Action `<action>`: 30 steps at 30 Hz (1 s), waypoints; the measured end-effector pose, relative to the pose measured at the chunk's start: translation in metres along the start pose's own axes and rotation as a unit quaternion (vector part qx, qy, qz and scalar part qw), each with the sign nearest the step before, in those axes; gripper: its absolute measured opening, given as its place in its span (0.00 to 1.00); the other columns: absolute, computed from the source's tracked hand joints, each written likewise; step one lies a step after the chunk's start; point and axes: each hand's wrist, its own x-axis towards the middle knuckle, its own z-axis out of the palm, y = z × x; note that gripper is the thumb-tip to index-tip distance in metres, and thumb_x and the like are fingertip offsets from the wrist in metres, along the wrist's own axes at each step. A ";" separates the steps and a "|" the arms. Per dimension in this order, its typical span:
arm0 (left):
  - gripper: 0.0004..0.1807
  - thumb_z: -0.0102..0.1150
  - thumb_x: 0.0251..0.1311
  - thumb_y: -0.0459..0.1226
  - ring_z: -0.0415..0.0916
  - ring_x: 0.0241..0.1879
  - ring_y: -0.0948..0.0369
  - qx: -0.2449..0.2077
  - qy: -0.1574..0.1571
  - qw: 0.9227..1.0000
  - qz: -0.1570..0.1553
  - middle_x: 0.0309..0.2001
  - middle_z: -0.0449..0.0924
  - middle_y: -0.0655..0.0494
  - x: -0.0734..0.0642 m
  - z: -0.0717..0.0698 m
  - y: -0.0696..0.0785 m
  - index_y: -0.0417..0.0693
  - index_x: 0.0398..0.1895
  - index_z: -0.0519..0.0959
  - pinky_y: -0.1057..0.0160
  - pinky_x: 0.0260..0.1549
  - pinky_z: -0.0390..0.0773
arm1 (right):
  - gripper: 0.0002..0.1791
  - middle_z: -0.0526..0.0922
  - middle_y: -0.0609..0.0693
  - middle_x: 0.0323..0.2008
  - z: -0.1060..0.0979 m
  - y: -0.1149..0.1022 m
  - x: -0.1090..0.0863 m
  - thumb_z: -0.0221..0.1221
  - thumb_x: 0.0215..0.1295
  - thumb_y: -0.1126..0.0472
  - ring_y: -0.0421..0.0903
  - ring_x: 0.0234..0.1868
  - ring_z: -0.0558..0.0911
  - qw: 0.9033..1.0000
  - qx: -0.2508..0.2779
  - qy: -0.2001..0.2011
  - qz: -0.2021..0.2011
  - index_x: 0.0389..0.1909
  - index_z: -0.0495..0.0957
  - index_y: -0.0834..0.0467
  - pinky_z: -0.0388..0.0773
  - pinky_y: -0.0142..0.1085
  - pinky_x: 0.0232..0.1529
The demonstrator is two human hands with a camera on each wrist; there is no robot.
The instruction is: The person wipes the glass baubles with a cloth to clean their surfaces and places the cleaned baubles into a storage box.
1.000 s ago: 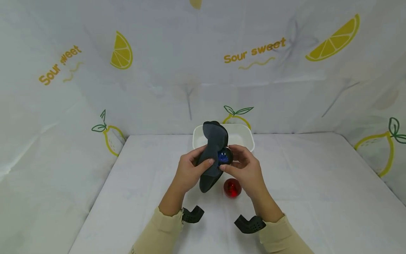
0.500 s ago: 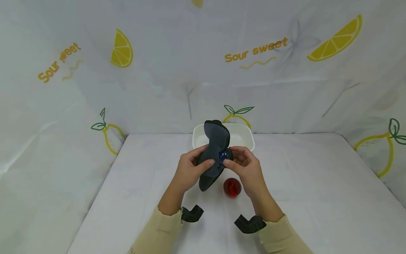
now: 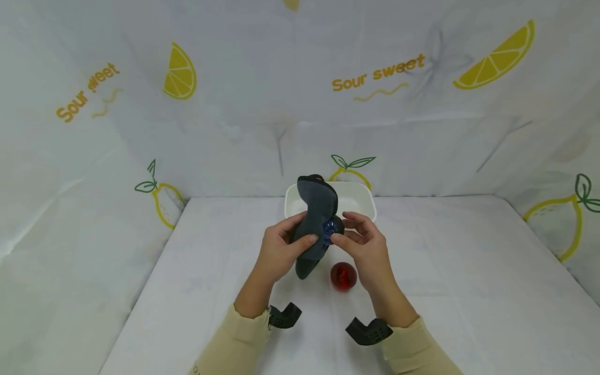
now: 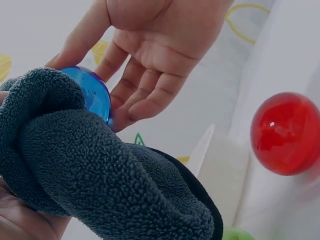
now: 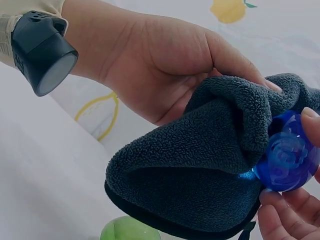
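A dark grey-blue terry towel, folded and bunched, is held up over the table in my left hand, its thumb pressed across the near face. At the towel's right side sits a glossy, see-through blue ball, partly covered by the cloth. My right hand pinches that ball, thumb on its front and fingers behind. In the left wrist view the towel wraps part of the blue ball. A clear red ball lies on the table below my right hand.
Behind the towel stands a white tray, partly hidden. A green ball shows at the lower edge of the right wrist view. White cloth with lemon prints hangs at the back and sides of the white table.
My right thumb has shifted from the ball's lower edge onto its front, and the right fingers have spread a little. The towel has risen slightly. The red ball stays put.
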 end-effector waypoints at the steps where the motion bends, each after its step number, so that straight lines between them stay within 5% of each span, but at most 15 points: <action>1: 0.27 0.66 0.59 0.33 0.81 0.53 0.53 -0.001 -0.002 1.000 0.002 0.57 0.80 0.43 0.000 0.000 0.000 0.42 0.64 0.75 0.60 0.51 0.81 | 0.24 0.77 0.50 0.48 0.000 0.000 0.000 0.64 0.61 0.70 0.42 0.43 0.83 1.000 0.004 0.002 0.001 0.58 0.71 0.58 0.82 0.33 0.48; 16: 0.29 0.66 0.60 0.33 0.80 0.56 0.52 -0.006 -0.017 1.000 -0.001 0.59 0.78 0.44 -0.001 0.002 0.004 0.42 0.66 0.72 0.60 0.53 0.80 | 0.15 0.81 0.48 0.42 -0.005 0.000 0.001 0.61 0.63 0.71 0.42 0.39 0.82 0.999 0.046 -0.016 -0.016 0.51 0.75 0.61 0.83 0.33 0.44; 30: 0.29 0.65 0.61 0.32 0.80 0.55 0.51 -0.011 -0.023 1.000 0.003 0.60 0.78 0.43 -0.001 0.002 0.003 0.41 0.66 0.72 0.60 0.52 0.80 | 0.25 0.79 0.48 0.50 -0.004 -0.003 0.000 0.58 0.67 0.68 0.43 0.44 0.80 0.999 0.005 -0.040 -0.009 0.65 0.70 0.67 0.81 0.31 0.47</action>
